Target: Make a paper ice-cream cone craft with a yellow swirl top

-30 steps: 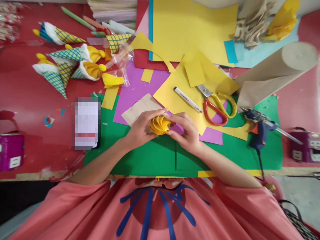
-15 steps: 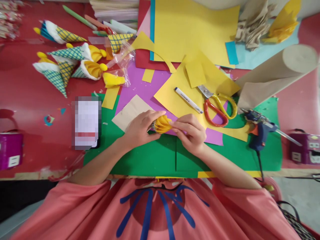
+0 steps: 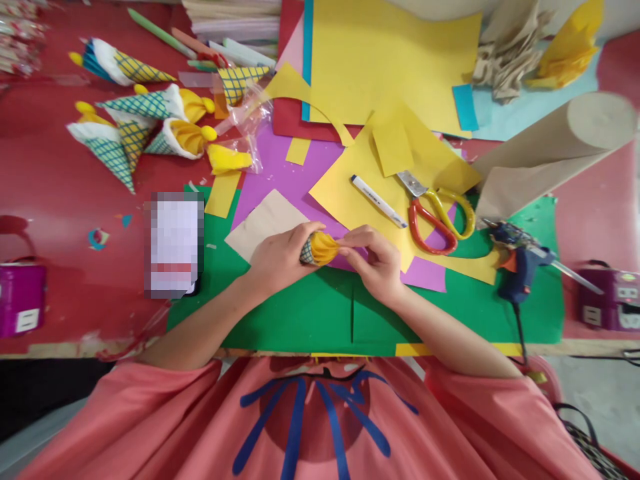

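Observation:
A paper ice cream cone [image 3: 323, 249] with a pleated yellow top and a dark-checked cone part lies sideways between my hands. My left hand [image 3: 280, 253] is wrapped round the checked part, hiding most of it. With thumb and forefinger, my right hand [image 3: 375, 257] pinches the gathered right tip of the yellow top. Under my left hand lies a beige paper square [image 3: 265, 223]. Beyond my right hand are a white marker [image 3: 379, 201] and scissors [image 3: 435, 217] with red and yellow handles, on yellow paper [image 3: 340, 187].
Several finished paper cones [image 3: 120, 127] lie at the back left, near a phone [image 3: 175, 243] with a blurred screen. A glue gun [image 3: 523, 267] with a cord sits at the right, below a beige paper roll [image 3: 555, 140]. Green sheet [image 3: 300, 320] covers the table's front.
The yellow top's tip is now drawn tighter and smoother in my right fingers. The cone has turned slightly, showing more of its checked part. My right hand has shifted a little left.

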`<act>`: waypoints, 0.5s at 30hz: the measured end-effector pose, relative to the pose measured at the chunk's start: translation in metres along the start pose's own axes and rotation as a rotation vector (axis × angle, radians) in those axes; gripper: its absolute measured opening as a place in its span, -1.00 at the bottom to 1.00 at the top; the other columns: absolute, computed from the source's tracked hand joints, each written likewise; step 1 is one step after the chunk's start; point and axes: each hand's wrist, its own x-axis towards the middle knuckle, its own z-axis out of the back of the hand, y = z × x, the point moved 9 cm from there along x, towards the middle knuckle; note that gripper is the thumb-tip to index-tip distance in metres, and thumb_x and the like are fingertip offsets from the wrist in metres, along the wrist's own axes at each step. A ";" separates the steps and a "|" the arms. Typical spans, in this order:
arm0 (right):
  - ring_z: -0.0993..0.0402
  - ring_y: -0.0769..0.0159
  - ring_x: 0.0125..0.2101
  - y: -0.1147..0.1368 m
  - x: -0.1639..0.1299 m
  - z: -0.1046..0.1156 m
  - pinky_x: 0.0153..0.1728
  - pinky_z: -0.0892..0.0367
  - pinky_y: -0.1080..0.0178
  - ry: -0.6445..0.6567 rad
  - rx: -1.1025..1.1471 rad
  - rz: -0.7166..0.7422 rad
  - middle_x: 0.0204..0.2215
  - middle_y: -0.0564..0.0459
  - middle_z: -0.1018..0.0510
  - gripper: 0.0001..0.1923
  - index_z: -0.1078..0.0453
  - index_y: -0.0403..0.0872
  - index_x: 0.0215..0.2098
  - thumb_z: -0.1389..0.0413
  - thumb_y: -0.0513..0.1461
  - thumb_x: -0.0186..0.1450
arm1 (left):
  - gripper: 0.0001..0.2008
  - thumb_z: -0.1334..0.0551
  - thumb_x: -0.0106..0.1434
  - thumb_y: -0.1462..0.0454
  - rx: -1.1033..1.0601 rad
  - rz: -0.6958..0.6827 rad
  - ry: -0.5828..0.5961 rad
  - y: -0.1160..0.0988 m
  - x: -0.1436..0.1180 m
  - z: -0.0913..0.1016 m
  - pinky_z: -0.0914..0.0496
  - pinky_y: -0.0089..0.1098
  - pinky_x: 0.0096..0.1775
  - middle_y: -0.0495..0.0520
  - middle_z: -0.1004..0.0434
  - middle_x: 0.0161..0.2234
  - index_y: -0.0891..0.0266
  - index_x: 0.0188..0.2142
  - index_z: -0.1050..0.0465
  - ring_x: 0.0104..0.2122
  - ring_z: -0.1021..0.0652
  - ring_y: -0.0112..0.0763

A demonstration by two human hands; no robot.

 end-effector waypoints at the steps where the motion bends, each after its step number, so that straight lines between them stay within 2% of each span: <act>1: -0.50 0.34 -0.32 -0.004 0.000 0.001 -0.28 -0.45 0.23 -0.006 -0.003 -0.042 -0.36 0.06 -0.56 -0.93 -0.44 -0.01 -0.20 -0.13 -0.25 0.33 | -0.43 -0.31 0.13 0.09 -0.013 0.040 -0.013 0.003 0.000 0.001 -0.47 -0.39 -0.23 0.07 -0.55 -0.05 0.11 0.09 -0.18 -0.14 -0.63 -0.21; 5: -0.48 0.30 -0.22 -0.013 0.000 0.008 -0.21 -0.44 0.18 -0.046 -0.035 -0.137 -0.22 -0.01 -0.52 -0.81 -0.40 0.00 -0.06 -0.03 -0.20 0.39 | -0.37 -0.30 0.11 0.07 -0.086 0.141 -0.059 0.010 -0.002 0.007 -0.46 -0.38 -0.31 0.13 -0.52 -0.08 0.18 0.09 -0.10 -0.18 -0.63 -0.18; 8: -0.47 0.28 -0.21 -0.012 0.002 0.009 -0.19 -0.44 0.17 -0.036 -0.085 -0.119 -0.23 0.00 -0.53 -0.82 -0.43 0.00 -0.08 -0.06 -0.21 0.37 | -0.43 -0.29 0.12 0.08 -0.096 0.155 -0.079 0.011 -0.001 0.009 -0.45 -0.37 -0.32 0.14 -0.52 -0.12 0.20 0.05 -0.16 -0.22 -0.63 -0.18; 11: -0.48 0.31 -0.19 -0.011 0.003 0.005 -0.16 -0.44 0.19 -0.005 -0.092 -0.105 -0.21 -0.01 -0.54 -0.77 -0.45 0.00 -0.04 -0.05 -0.27 0.37 | -0.45 -0.30 0.12 0.05 -0.109 0.165 -0.119 0.013 0.000 0.011 -0.45 -0.34 -0.23 0.14 -0.52 -0.08 0.17 0.04 -0.22 -0.15 -0.61 -0.15; 15: -0.48 0.30 -0.15 -0.009 0.004 0.000 -0.12 -0.44 0.18 0.030 -0.099 -0.086 -0.18 -0.04 -0.52 -0.71 -0.45 0.00 0.02 -0.02 -0.29 0.38 | -0.44 -0.29 0.15 0.00 -0.183 0.205 -0.074 0.016 0.001 0.005 -0.45 -0.33 -0.21 0.11 -0.53 -0.05 0.14 0.06 -0.24 -0.11 -0.59 -0.15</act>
